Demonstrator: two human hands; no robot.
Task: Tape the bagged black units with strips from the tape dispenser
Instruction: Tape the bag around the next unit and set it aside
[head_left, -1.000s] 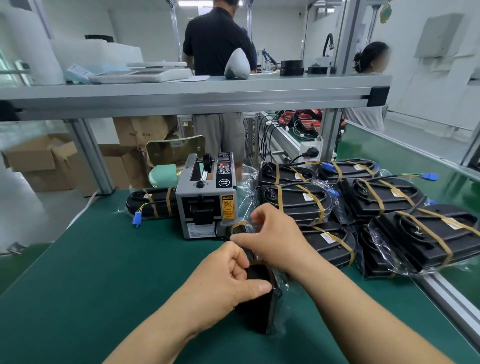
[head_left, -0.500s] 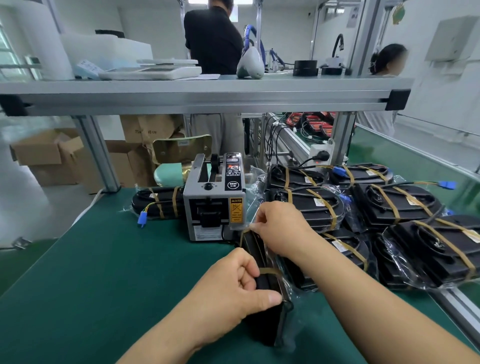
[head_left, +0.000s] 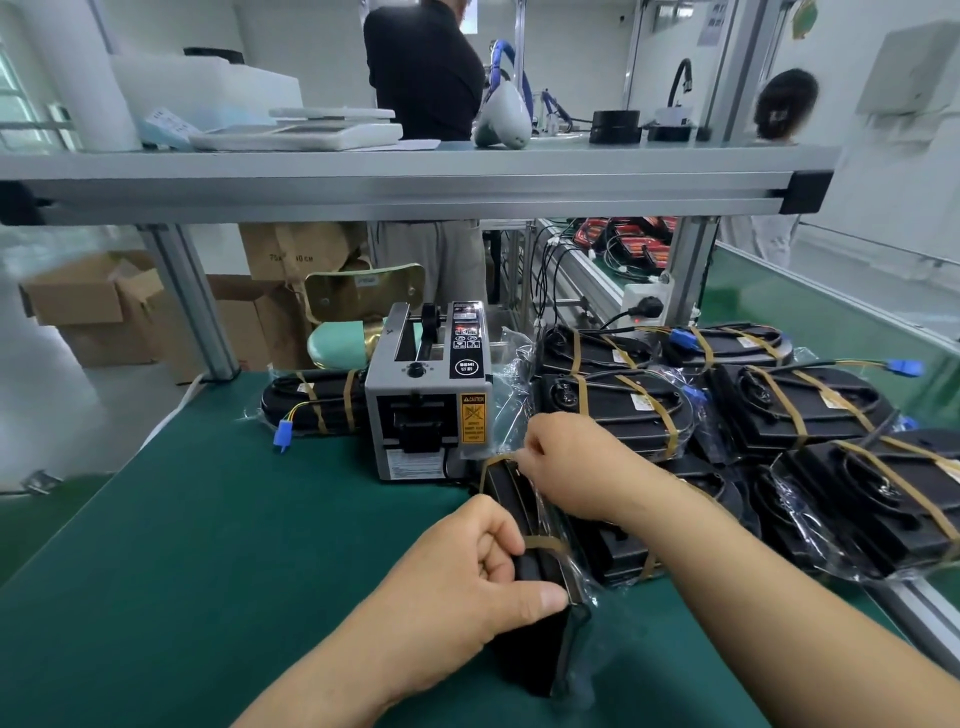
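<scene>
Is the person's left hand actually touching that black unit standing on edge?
Touching. The head view shows the left hand gripping the bagged black unit, thumb and fingers clamped across its upper edge.

Left hand curled, thumb forward; right hand ahead, fingertips pinched (both forearms bare).
</scene>
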